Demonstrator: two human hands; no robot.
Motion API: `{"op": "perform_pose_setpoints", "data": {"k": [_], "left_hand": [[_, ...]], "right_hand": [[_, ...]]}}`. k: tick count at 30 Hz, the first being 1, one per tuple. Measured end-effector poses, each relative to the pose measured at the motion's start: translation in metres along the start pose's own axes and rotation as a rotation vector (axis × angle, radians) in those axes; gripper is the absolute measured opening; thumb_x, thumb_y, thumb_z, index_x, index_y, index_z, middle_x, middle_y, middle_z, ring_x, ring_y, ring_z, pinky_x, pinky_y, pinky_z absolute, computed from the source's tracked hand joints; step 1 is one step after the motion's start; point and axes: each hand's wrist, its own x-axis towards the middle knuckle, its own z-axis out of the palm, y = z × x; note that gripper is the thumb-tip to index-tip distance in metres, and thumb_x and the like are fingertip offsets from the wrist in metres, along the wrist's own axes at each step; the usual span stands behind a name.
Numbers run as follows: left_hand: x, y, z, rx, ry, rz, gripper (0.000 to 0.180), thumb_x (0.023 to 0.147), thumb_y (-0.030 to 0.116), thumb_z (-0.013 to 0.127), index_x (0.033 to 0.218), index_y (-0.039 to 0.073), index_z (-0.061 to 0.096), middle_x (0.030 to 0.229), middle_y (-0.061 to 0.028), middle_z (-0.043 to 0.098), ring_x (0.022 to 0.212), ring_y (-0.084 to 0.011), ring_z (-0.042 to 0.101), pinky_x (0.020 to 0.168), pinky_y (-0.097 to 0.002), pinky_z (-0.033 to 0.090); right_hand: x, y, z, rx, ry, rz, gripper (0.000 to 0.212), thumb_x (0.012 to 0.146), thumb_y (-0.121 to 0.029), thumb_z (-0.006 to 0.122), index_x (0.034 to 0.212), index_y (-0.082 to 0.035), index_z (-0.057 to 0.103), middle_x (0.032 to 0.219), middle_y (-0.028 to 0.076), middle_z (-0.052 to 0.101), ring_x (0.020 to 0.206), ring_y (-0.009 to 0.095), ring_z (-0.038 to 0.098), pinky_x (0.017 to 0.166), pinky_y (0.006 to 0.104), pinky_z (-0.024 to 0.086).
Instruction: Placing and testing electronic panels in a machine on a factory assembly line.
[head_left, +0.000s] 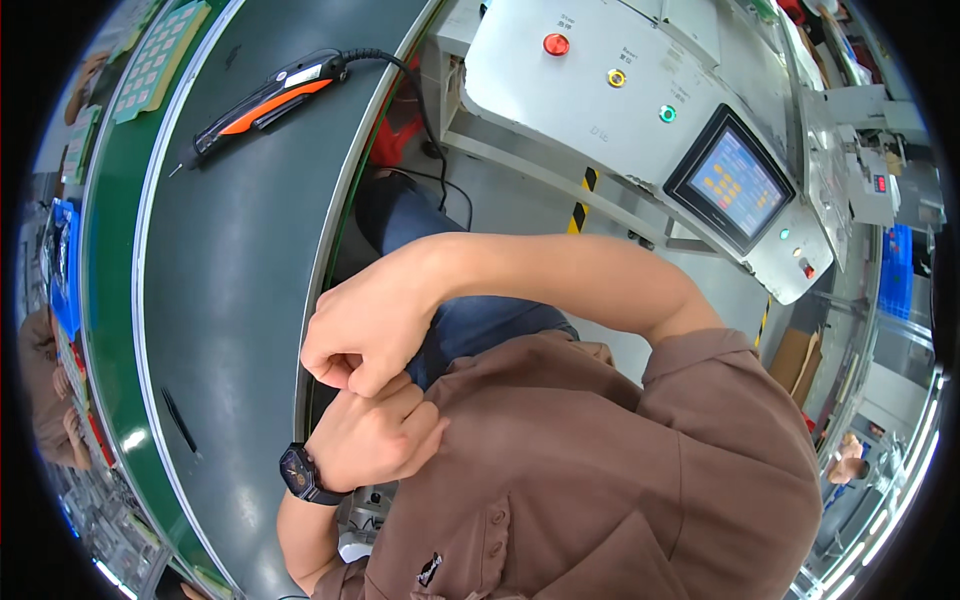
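"Around the left wrist, just behind the left hand, what is worn?"

"A black wristwatch. The left fingers are curled and are touched by the bent fingers of the right hand; whether anything is pinched by either cannot be told."

"And on the dark counter beside them?"

"A slim black tool is seen lying near, and a corded orange-and-black electric screwdriver is laid farther up, its bit pointed leftward."

"Beyond, to the right?"

"A pale control panel is fitted with coloured buttons and a lit touchscreen."
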Motion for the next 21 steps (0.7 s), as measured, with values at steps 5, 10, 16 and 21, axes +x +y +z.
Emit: {"op": "perform_pose_setpoints", "data": {"k": [5, 10, 16, 21], "left_hand": [[-0.006, 0.000, 0.001, 0.010, -0.001, -0.018, 0.022, 0.074, 0.012, 0.072, 0.064, 0.005, 0.054, 0.064, -0.0069, 0.050, 0.063, -0.0249, 0.054, 0.055, -0.0374, 0.044], [-0.008, 0.004, -0.003, 0.019, 0.013, -0.035, 0.021, 0.074, 0.012, 0.072, 0.064, 0.005, 0.054, 0.065, -0.0064, 0.050, 0.063, -0.0244, 0.055, 0.055, -0.0369, 0.045], [-0.006, 0.008, -0.008, 0.030, 0.042, -0.019, 0.022, 0.073, 0.012, 0.072, 0.064, 0.005, 0.053, 0.065, -0.0065, 0.051, 0.061, -0.0245, 0.054, 0.053, -0.0371, 0.043], [-0.004, 0.014, -0.014, 0.050, 0.041, 0.037, 0.018, 0.065, 0.011, 0.068, 0.065, 0.003, 0.052, 0.066, -0.0078, 0.053, 0.058, -0.0262, 0.055, 0.049, -0.0384, 0.041]], "right_hand": [[0.012, -0.008, -0.006, -0.131, -0.132, 0.064, 0.016, 0.073, -0.014, 0.060, 0.077, 0.001, 0.064, 0.072, 0.012, 0.065, 0.068, 0.026, 0.061, 0.062, 0.0384, 0.049], [0.015, -0.009, -0.005, -0.102, -0.112, 0.051, 0.018, 0.070, -0.016, 0.061, 0.076, 0.001, 0.064, 0.069, 0.012, 0.064, 0.065, 0.026, 0.060, 0.060, 0.0389, 0.048], [0.010, -0.020, -0.007, -0.089, -0.102, 0.043, 0.017, 0.069, -0.015, 0.061, 0.072, 0.002, 0.060, 0.068, 0.014, 0.062, 0.065, 0.027, 0.059, 0.060, 0.0383, 0.048], [0.008, -0.019, -0.004, -0.101, -0.030, -0.077, 0.014, 0.069, -0.013, 0.061, 0.071, 0.000, 0.055, 0.072, 0.013, 0.059, 0.067, 0.030, 0.057, 0.061, 0.0400, 0.046]]}}
